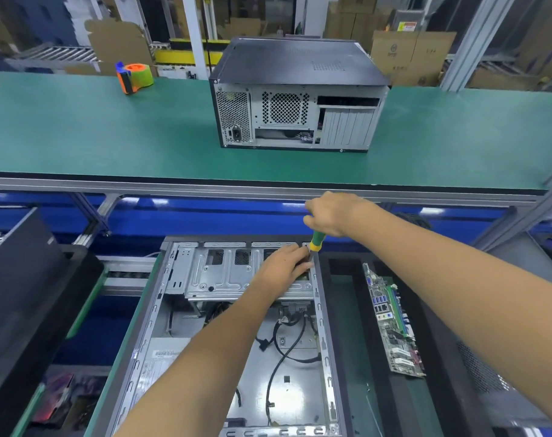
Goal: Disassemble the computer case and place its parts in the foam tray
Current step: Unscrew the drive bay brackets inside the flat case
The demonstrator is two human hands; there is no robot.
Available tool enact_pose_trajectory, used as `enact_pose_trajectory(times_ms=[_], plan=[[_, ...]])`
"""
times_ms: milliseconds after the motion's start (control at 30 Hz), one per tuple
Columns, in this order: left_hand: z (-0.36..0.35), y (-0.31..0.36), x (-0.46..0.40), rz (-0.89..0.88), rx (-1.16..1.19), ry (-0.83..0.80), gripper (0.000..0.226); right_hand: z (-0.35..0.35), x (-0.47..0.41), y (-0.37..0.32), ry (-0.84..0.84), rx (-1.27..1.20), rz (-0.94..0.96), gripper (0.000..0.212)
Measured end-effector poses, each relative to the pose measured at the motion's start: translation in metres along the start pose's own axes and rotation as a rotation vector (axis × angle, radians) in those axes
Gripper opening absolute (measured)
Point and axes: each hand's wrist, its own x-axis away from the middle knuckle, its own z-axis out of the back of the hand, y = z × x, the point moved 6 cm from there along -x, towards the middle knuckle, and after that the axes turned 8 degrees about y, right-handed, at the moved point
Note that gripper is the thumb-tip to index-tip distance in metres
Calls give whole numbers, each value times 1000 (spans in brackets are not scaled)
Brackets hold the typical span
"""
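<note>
An open computer case (174, 310) lies flat in front of me, with a silver drive cage (211, 275) at its far end and loose black cables (287, 342) on its floor. My right hand (334, 214) grips a screwdriver with a green and yellow handle (317, 241), held upright over the cage's far right corner. My left hand (284, 263) rests on the cage beside the screwdriver shaft, fingers curled near the tip. A black foam tray (347, 279) to the right of the case holds a motherboard (391, 320) standing on its edge.
A second, closed computer case (296, 96) stands on the green upper shelf (111, 130), with an orange and green tape dispenser (134, 77) to its left. A black panel (19, 279) leans at the left. The shelf's aluminium rail (205, 186) runs just beyond my hands.
</note>
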Motion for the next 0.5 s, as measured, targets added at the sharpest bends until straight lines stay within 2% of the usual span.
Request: enact_pose_trajectory(times_ms=[133,233,300,433,500], plan=[[-1,0,-1,37,26,-35,24,-1,3,-2,-97,-91,50,20],[-1,-1,-2,81,54,-48,17,-1,3,-5,-52,-301,92,10],[0,1,-2,94,61,-47,16,-1,5,-9,-18,-435,115,21],[0,0,-2,121,64,-60,15,-2,6,-11,10,-377,106,21],[0,-1,-2,143,79,-70,17,0,6,-14,34,-156,73,19]])
